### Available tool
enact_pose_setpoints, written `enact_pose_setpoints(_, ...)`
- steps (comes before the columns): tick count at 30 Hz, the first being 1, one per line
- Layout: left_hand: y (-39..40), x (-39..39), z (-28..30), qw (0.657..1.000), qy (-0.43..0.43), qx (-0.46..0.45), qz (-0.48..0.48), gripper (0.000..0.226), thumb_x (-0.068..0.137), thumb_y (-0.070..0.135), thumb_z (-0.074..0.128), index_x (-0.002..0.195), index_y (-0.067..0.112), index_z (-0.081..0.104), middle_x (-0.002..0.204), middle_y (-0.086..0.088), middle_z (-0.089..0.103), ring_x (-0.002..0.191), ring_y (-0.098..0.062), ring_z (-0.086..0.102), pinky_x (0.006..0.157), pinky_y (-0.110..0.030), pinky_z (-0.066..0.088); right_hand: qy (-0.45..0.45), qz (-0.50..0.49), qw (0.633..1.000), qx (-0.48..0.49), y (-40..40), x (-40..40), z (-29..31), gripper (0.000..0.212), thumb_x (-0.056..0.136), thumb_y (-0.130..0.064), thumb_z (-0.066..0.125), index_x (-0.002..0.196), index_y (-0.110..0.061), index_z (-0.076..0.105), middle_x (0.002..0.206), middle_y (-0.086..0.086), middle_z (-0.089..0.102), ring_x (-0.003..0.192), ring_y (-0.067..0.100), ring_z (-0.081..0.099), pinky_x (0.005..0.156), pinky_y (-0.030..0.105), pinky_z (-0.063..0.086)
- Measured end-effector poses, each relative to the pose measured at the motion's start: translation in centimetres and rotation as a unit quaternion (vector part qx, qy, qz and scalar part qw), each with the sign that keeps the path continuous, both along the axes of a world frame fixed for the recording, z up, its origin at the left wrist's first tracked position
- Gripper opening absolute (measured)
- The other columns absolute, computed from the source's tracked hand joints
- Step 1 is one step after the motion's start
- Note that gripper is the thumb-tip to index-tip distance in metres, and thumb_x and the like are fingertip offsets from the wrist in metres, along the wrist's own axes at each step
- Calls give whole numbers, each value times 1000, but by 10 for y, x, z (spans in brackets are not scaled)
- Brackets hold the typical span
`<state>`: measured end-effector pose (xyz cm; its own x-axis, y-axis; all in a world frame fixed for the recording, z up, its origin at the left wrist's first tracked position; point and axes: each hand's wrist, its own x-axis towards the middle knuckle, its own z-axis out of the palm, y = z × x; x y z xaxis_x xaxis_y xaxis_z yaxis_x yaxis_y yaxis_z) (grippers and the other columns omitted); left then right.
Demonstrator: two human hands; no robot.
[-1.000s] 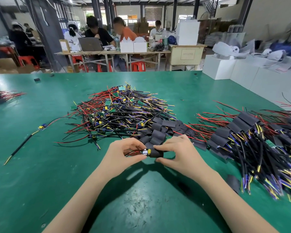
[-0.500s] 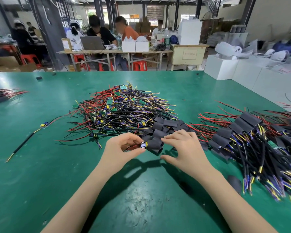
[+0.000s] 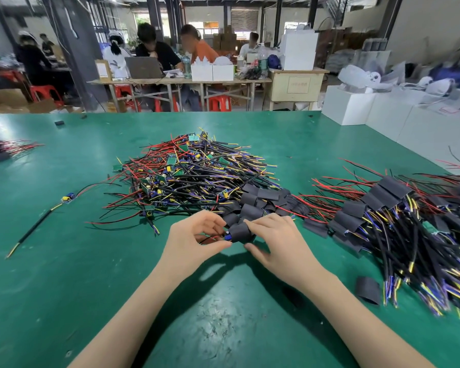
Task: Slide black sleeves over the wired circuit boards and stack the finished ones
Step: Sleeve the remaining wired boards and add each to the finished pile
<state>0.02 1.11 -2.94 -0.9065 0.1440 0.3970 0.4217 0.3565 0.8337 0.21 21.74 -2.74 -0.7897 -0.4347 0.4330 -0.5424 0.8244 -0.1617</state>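
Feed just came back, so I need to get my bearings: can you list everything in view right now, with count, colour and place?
Table: one, green, fills the foreground.
Bare wired boards: a large pile, green boards with red, black and yellow wires, centre.
Loose sleeves: a small heap, black, just beyond the hands.
Finished pile: many sleeved boards, black, right side.
Stray sleeve: one, black, near right.
Single wired board: one, left of the centre pile.
Sleeve in hand: one, black, board end showing.
Left hand: pinches the board end.
Right hand: holds the sleeve.
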Motion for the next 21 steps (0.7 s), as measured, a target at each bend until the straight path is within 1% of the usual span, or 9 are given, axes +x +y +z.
enact_pose_setpoints(2, -1, -1, 2, 1000, -7, 13, -15, 32, 66, 5, 88, 88, 18, 69, 83, 0, 73, 76, -13, 69, 72, -17, 52, -1, 2, 1000, -9, 3, -1, 2, 38, 89, -36, 61, 124, -21, 62, 117, -9, 65, 110, 19, 54, 84, 32, 30)
enact_pose_setpoints(4, -3, -3, 4, 998, -25, 43, -41, 28, 68, 2, 86, 88, 14, 71, 86, -3, 74, 78, -15, 70, 77, -20, 54, -4, -2, 1000, -25, 6, -1, 6, 34, 91, -38, 60, 121, -24, 64, 115, -12, 66, 106, 18, 56, 84, 32, 32)
enact_pose_setpoints(6, -4, -3, 5, 996, -42, 65, -51, 26, 70, 1, 84, 88, 13, 71, 89, -3, 75, 79, -15, 70, 78, -24, 56, -1, -3, 999, -42, 7, -1, 7, 32, 89, -34, 64, 118, -21, 66, 112, -10, 68, 101, 21, 58, 81, 33, 34)
enact_pose_setpoints(8, -4, -3, 5, 996, -44, 67, -48, 25, 70, 1, 84, 87, 14, 71, 88, -3, 75, 79, -14, 70, 78, -26, 56, -2, -4, 999, -51, 5, 1, 6, 32, 88, -30, 66, 118, -18, 67, 111, -7, 68, 101, 22, 59, 80, 33, 34)
enact_pose_setpoints(12, -2, -2, 3, 996, -38, 65, -40, 28, 68, -4, 84, 86, 13, 71, 85, -2, 75, 75, -10, 69, 75, -18, 54, -4, -4, 998, -62, 1, 2, 4, 35, 87, -28, 67, 119, -14, 66, 110, -3, 69, 102, 24, 59, 80, 33, 34)
enact_pose_setpoints(14, -1, -3, 3, 996, -36, 70, -38, 29, 67, -6, 84, 86, 12, 70, 84, -2, 74, 74, -10, 69, 75, -16, 52, 1, -3, 999, -49, 0, 1, 4, 36, 86, -26, 68, 119, -13, 66, 109, -2, 69, 101, 25, 59, 79, 33, 35)
enact_pose_setpoints(18, 0, -4, 1, 995, -39, 81, -43, 29, 66, -7, 83, 84, 12, 70, 83, -3, 74, 73, -9, 68, 74, -15, 52, 2, 0, 1000, -18, 1, 0, 4, 41, 87, -30, 65, 125, -15, 62, 114, -4, 66, 106, 24, 56, 81, 32, 33)
enact_pose_setpoints(21, 1, -3, -1, 995, -44, 72, -46, 32, 67, -6, 84, 83, 17, 70, 82, -4, 74, 73, -10, 68, 69, -16, 52, -1, 2, 1000, -21, -2, 1, 3, 45, 87, -32, 64, 128, -15, 59, 116, -3, 65, 109, 24, 54, 85, 33, 34)
